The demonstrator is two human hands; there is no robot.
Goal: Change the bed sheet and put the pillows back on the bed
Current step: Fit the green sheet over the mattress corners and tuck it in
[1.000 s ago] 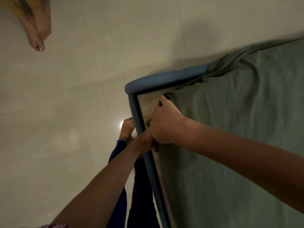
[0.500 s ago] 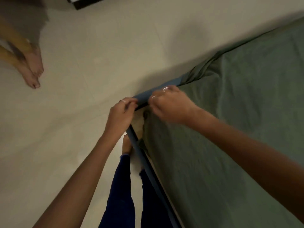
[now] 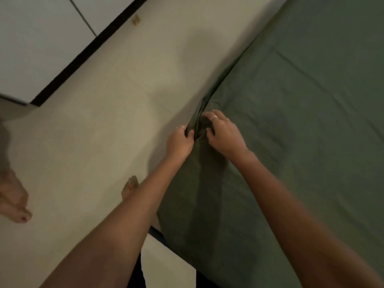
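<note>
A dark green bed sheet point(image 3: 301, 125) covers the mattress, which fills the right side of the head view. At the bed's corner the cloth bunches into folds. My left hand point(image 3: 180, 140) grips that bunched cloth at the corner's outer edge. My right hand point(image 3: 223, 133), with a ring on one finger, pinches the same bunch from the mattress side. The two hands almost touch. A short piece of the blue bed frame point(image 3: 158, 233) shows below the sheet's hanging edge. No pillows are in view.
Pale tiled floor point(image 3: 99, 125) lies left of the bed. Another person's bare foot point(image 3: 15, 202) stands at the left edge. My own foot point(image 3: 129, 187) is beside the bed. A white cabinet with a black base strip point(image 3: 83, 53) runs across the upper left.
Both hands have pulled the green sheet over the corner, so the blue frame and wooden base seen earlier are now covered. The view has swung toward the cabinet.
</note>
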